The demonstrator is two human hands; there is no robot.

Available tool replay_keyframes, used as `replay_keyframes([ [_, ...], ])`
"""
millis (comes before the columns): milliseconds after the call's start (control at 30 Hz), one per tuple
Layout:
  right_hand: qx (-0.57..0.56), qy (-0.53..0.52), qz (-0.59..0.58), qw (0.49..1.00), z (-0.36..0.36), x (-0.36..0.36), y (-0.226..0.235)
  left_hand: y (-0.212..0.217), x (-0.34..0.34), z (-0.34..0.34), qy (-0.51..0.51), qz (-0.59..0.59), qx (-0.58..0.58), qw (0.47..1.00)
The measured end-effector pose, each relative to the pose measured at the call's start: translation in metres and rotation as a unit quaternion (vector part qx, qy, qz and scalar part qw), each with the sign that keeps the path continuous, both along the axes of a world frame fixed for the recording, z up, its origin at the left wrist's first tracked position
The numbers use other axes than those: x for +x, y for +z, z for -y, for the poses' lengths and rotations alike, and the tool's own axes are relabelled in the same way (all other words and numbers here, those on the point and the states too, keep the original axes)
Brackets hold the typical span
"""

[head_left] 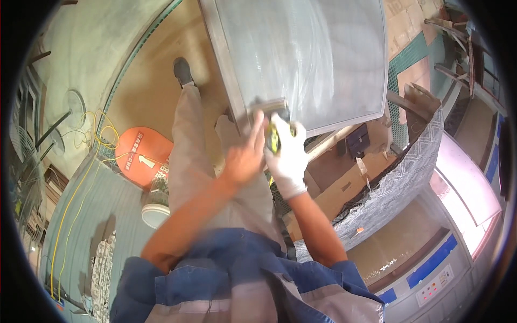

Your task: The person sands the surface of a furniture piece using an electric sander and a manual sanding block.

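A large grey panel with a raised rim lies in front of me, its surface streaked with whitish smears. My right hand, in a white glove, is closed around a black and yellow-green handheld sander. The tool rests at the panel's near left corner; its underside is hidden. My bare left hand is just left of it, with fingers stretched toward the corner. Its fingertips are close to the sander, and whether they touch it I cannot tell.
An orange round-ended board and a white-lidded tub are at left, beside a yellow cord. An opened cardboard box sits below the panel at right, next to a grey patterned sheet. A machine with a control panel stands lower right.
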State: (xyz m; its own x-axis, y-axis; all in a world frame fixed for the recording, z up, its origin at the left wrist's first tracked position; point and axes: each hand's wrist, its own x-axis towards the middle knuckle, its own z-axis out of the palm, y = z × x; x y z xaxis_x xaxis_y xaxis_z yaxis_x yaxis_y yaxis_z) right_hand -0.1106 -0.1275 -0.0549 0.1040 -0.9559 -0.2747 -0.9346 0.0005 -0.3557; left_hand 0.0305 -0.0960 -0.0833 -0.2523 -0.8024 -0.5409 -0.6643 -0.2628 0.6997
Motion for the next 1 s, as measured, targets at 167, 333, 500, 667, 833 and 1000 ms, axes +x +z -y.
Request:
replay_keyframes([
  [167, 0.02, -0.012, 0.012, 1.0, 0.024, 0.022, 0.007, 0.004, 0.0, 0.008, 0.13, -0.084, -0.099, 0.983],
  [333, -0.038, 0.024, 0.051, 0.998, 0.116, 0.07, 0.001, -0.003, 0.04, 0.097, 0.144, -0.005, -0.11, 0.983],
  [500, -0.028, 0.029, 0.04, 0.998, 0.103, 0.059, 0.003, -0.003, 0.04, 0.084, 0.097, -0.009, -0.112, 0.989],
  [667, 0.058, -0.008, -0.047, 0.997, 0.057, 0.039, 0.006, -0.003, 0.016, 0.036, 0.105, -0.078, -0.129, 0.983],
  [833, -0.01, 0.0, 0.037, 0.999, 0.154, 0.094, 0.006, 0.006, 0.064, 0.138, 0.138, -0.023, -0.032, 0.99],
  [1000, -0.048, 0.002, 0.078, 0.996, 0.24, 0.15, 0.006, -0.001, 0.112, 0.22, 0.174, -0.034, -0.101, 0.979],
])
